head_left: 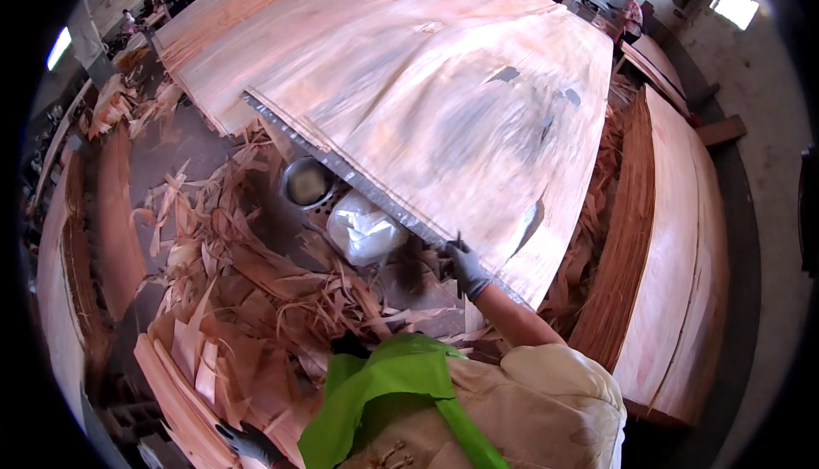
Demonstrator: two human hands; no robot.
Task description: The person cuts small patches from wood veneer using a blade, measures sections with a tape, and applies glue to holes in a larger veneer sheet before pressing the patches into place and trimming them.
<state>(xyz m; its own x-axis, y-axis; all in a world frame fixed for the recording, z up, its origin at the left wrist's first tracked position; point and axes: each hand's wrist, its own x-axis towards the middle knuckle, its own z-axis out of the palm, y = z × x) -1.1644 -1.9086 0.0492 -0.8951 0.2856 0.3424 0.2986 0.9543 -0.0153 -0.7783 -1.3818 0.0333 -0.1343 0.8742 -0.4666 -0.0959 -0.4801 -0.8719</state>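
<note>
Head view, looking down over a veneer workplace. Right hand [467,269], in a grey glove, reaches forward to the near edge of a large thin veneer sheet [444,102]; fingers curl closed on that edge, beside a dark slim tool or sliver that stands up from the grip, too blurred to name. Sheet lies on top of a stack on the table [341,165], whose metal rim shows under the near edge. Sheet is pale pink-brown with grey streaks, several small holes and a long split [529,226] near the right hand.

Left hand [247,443], also gloved, sits low at the lower edge of the picture among scrap; cannot tell whether its grip is closed or apart, nor whether it holds anything.

Below the table edge: a round metal bowl [307,182] and, just beside it, a clear plastic bag [365,228]. Torn veneer strips [239,281] lie heaped over the floor to the left. A tall pile of stacked veneer [674,247] stands to the right. A green strap or apron [384,379] crosses the person's chest.

Another person [630,15] stands far off at upper right, well apart from the sheet.
</note>
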